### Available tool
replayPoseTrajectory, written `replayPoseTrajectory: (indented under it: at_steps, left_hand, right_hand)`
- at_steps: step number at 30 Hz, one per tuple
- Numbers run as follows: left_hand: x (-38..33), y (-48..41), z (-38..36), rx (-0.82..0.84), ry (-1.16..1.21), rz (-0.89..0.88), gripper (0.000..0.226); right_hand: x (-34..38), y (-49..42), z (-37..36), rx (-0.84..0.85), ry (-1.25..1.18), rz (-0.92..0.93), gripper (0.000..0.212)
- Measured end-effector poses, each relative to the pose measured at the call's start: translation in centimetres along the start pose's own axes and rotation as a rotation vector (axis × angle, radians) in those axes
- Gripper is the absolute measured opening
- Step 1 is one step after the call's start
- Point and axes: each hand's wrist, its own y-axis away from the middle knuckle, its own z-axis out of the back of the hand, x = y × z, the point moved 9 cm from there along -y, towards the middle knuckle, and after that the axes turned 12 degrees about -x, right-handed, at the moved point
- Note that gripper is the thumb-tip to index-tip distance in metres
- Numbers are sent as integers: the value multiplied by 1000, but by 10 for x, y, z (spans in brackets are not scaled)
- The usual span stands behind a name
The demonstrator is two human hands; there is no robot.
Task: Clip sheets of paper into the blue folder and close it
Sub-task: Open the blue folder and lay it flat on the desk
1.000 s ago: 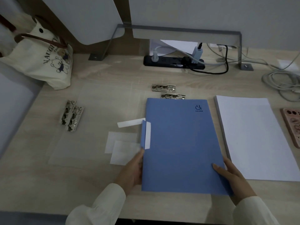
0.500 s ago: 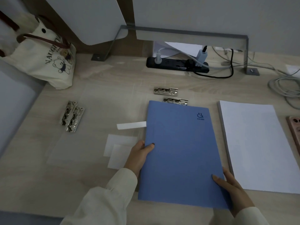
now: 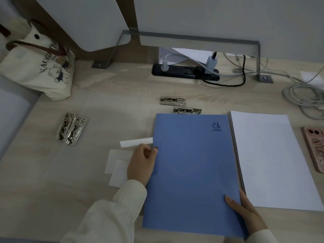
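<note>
A closed blue card folder point(image 3: 191, 163) lay mid-frame, the left hand point(image 3: 141, 165) gripping its left edge and the right hand point(image 3: 245, 211) its lower-right corner; a white rectangular paper stack point(image 3: 273, 158) lay just right of it.

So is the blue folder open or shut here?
Shut: the blue folder lies flat, logo cover up, no inside showing. Left hand holds its left edge, right hand its lower corner.

Cream tote bag point(image 3: 43, 74) with bear print, far left on the counter point(image 3: 35, 190). Black power strip point(image 3: 184, 71) at the back, plugs inserted. Coiled grey cables point(image 3: 305, 99), far right. Pink phone case point(image 3: 315, 148), right edge.
</note>
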Motion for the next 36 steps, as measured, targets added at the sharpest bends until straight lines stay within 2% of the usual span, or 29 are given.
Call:
replayPoseTrajectory:
  at_steps: [2,3,4,5,7,10,13,14,16,18,22,23,26,27,28,30,31,36]
  left_hand:
    - [-22,1,20,-218,-235,-264,32]
    - [-31,3,24,-288,-338,-404,40]
    - [-35,4,24,-323,-416,-520,47]
    - [-38,4,22,-332,-468,-605,53]
    - [-35,-2,18,-268,-560,-666,63]
    - [-21,-14,6,-25,-713,-545,82]
    - [-15,-19,3,54,-683,-444,63]
    - [-13,-20,4,64,-645,-398,59]
    - [-7,-22,4,92,-598,-302,57]
    - [-2,-23,2,129,-577,-234,57]
    - [-1,-24,0,165,-606,-222,56]
    - [-4,-24,1,165,-615,-238,56]
    - [-1,-25,0,223,-596,-202,54]
    - [4,-24,-2,262,-561,-156,52]
    - [10,-22,-5,290,-514,-109,50]
    - [15,-19,-9,281,-409,-49,48]
    - [16,-17,-10,254,-362,-23,47]
    - [20,1,-16,197,-217,78,37]
  right_hand:
    - [-2,5,1,26,6,5,55]
    - [-4,5,1,47,25,9,76]
    - [-8,4,5,39,55,8,94]
    - [-12,3,7,33,64,-3,102]
    - [-18,2,8,49,61,-16,100]
    - [-21,1,5,61,37,9,91]
    - [-23,4,2,26,-40,4,52]
    - [-24,4,1,34,-48,7,53]
    - [-25,3,1,37,-27,29,72]
    - [-27,2,1,35,-4,39,82]
    - [-31,0,-2,58,20,51,82]
    - [-32,0,-2,59,25,50,76]
    - [-33,1,-2,32,-38,12,38]
    - [-34,1,-2,37,-34,9,38]
    - [-33,1,-4,60,-27,16,49]
    - [-37,1,-7,89,36,18,88]
    - [-37,1,-8,80,49,16,97]
    - [-31,3,-16,90,15,36,102]
